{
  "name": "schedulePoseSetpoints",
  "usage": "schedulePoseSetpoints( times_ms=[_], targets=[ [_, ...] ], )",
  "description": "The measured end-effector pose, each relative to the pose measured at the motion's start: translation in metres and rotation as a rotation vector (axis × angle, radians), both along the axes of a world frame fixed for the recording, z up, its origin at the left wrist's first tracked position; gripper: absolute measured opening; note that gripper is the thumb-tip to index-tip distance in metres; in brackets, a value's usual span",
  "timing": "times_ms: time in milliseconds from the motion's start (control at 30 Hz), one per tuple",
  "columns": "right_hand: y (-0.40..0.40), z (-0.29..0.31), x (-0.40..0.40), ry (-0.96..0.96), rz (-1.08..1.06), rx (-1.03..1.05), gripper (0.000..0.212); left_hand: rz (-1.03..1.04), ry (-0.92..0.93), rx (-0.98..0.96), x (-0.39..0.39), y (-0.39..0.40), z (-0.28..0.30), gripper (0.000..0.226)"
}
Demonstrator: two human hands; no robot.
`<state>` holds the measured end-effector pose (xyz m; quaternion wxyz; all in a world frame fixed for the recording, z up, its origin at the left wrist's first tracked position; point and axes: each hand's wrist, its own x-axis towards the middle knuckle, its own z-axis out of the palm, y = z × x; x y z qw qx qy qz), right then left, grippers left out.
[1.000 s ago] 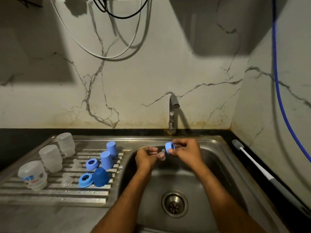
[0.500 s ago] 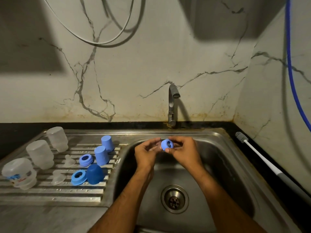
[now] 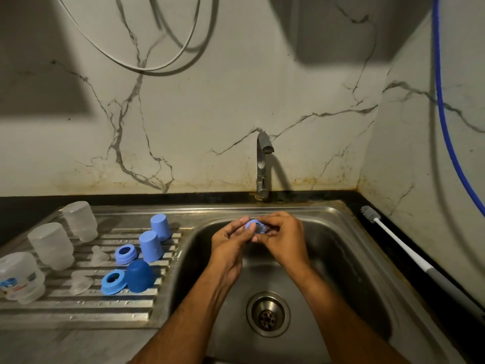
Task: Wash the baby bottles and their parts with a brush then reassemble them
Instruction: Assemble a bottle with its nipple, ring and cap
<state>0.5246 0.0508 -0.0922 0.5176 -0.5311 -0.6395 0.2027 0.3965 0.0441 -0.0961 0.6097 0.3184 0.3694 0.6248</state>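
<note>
Head view: blue ring [image 3: 254, 225] between both hands.

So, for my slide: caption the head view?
Both hands hold a blue collar ring over the sink.

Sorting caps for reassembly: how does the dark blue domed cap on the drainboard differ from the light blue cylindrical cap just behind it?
The dark blue domed cap is a deeper blue than the light blue cylindrical cap. Its top is rounded, while the light blue cylindrical cap has a flat top and straighter sides. The dark one looks squatter, the light one taller. Both stand open end down on the ribbed steel drainboard.
</note>
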Motion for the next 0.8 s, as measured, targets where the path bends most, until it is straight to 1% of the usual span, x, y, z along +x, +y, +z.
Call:
schedulePoseSetpoints(
  times_ms=[100, 267, 367, 433, 500, 633, 767, 800],
  targets=[
    [0.0, 0.0, 0.003, -0.005, 0.045, 0.016, 0.046, -0.003, -0.012, -0.012, -0.003, 0.001, -0.001, 0.026],
    [-0.001, -0.003, 0.006, -0.08, 0.071, 0.072, 0.035, 0.006, 0.029, -0.028, -0.008, 0.002, -0.005, 0.028],
    [0.001, -0.004, 0.008, -0.098, 0.038, 0.136, 0.029, -0.03, 0.081, -0.016, -0.007, 0.001, -0.003, 0.04],
    [0.002, -0.005, 0.009, -0.139, 0.008, 0.204, 0.022, -0.086, 0.063, 0.002, -0.006, 0.0, -0.001, 0.045],
    [0.0, -0.005, 0.01, -0.209, -0.014, 0.267, 0.014, -0.088, 0.074, 0.015, -0.004, 0.0, -0.001, 0.039],
    [-0.002, -0.006, 0.007, -0.314, -0.05, 0.365, 0.005, 0.0, 0.174, -0.004, 0.001, 0.001, -0.003, 0.022],
    [-0.002, -0.007, 0.005, -0.329, -0.107, 0.352, 0.012, 0.058, 0.268, 0.015, 0.004, 0.002, -0.001, 0.022],
    [-0.002, -0.007, 0.004, -0.323, -0.122, 0.34, 0.01, 0.071, 0.295, 0.032, 0.006, 0.002, -0.001, 0.022]
  ],
)
